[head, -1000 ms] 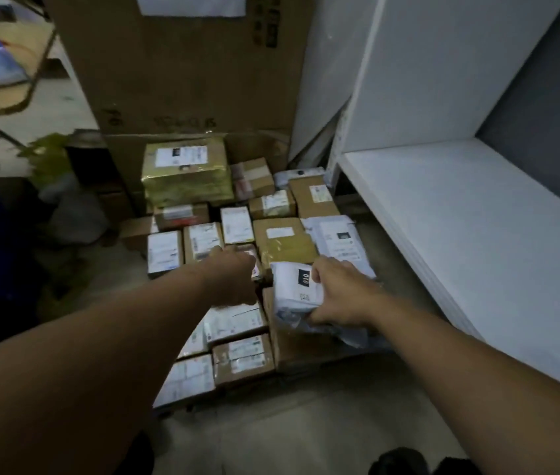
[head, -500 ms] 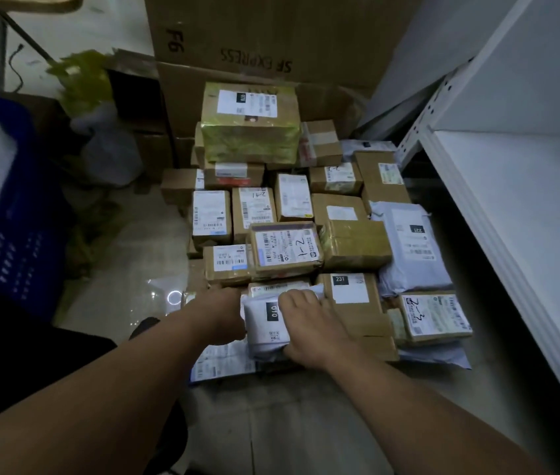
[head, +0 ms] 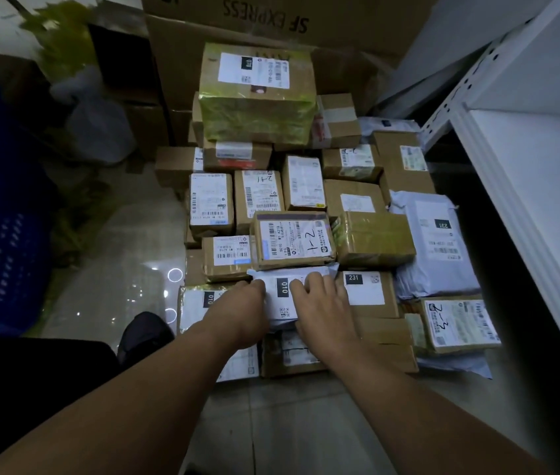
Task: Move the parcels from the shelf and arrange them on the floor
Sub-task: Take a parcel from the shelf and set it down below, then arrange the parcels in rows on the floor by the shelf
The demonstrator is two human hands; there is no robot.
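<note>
The white mailer (head: 283, 296) lies atop brown boxes (head: 379, 341) stacked on the floor. The right grip (head: 323, 310) presses it flat-fingered; the left grip (head: 240, 313) meets its edge, grasp indeterminate. Judged light, soft and slippery: hold both side edges.

Both on the white 010 mailer (head: 283, 292) now: right hand (head: 323, 305) pressing flat on top, left hand (head: 244, 313) at its left edge, fingers hidden. The mailer lies atop floor (head: 288, 426) parcels, touching the 2-1 box (head: 294, 240), beside the 231 box (head: 366, 294).
</note>
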